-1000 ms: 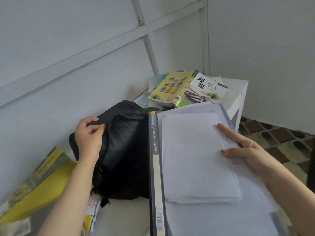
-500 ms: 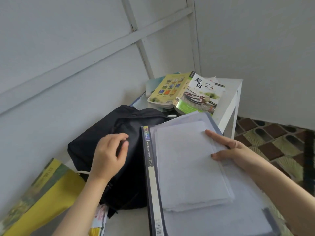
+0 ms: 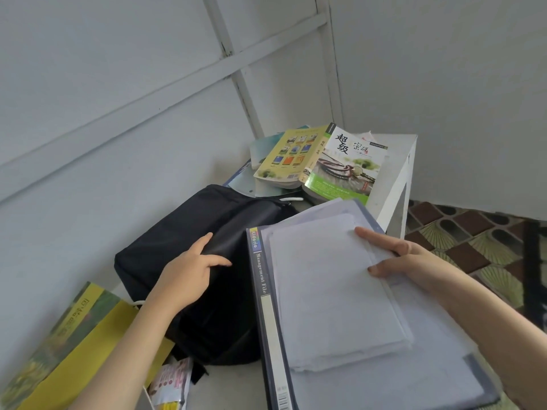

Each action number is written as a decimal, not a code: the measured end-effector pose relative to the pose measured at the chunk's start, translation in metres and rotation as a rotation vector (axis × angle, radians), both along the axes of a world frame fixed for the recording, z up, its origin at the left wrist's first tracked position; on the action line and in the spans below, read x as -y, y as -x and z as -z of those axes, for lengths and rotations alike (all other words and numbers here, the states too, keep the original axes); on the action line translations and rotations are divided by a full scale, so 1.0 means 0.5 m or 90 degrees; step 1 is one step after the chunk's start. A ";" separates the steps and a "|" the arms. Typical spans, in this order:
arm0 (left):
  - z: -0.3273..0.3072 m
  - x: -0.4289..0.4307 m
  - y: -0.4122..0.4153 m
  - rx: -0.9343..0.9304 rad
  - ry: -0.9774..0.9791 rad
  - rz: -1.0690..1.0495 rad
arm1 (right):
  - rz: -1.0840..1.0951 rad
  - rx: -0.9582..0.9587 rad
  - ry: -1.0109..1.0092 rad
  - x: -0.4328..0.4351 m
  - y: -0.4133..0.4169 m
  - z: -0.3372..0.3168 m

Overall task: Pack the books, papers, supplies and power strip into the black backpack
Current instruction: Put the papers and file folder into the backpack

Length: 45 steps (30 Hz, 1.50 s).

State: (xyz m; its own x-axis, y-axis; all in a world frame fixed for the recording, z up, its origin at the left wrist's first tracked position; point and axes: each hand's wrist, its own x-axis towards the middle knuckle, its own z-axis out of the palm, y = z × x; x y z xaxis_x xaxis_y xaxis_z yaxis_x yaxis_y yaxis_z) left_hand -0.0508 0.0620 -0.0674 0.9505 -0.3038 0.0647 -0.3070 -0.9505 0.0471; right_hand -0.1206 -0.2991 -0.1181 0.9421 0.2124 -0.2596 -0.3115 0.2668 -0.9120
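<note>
Spine text: dark plastic folder (image 3: 263,294) reads "Kidario Management File".
Left hand (image 3: 189,273): now gripping black fabric backpack (image 3: 183,232), nine o'clock of folder.
Right hand (image 3: 405,258): pinching white paper stack (image 3: 331,291).

One head-worn view; looks forward and down, close over the white table (image 3: 393,161) corner.

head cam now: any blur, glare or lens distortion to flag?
Head view: soft daylight, no harsh glare; the black backpack is so dark its folds barely show. Wide-angle bending curves the wall battens. The file folder spine text reads sharp, and so does the left hand; the right hand looks slightly soft.
</note>
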 end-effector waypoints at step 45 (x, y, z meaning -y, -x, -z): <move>-0.039 -0.039 -0.010 -0.012 0.159 0.019 | -0.165 0.256 0.684 -0.185 -0.204 -0.112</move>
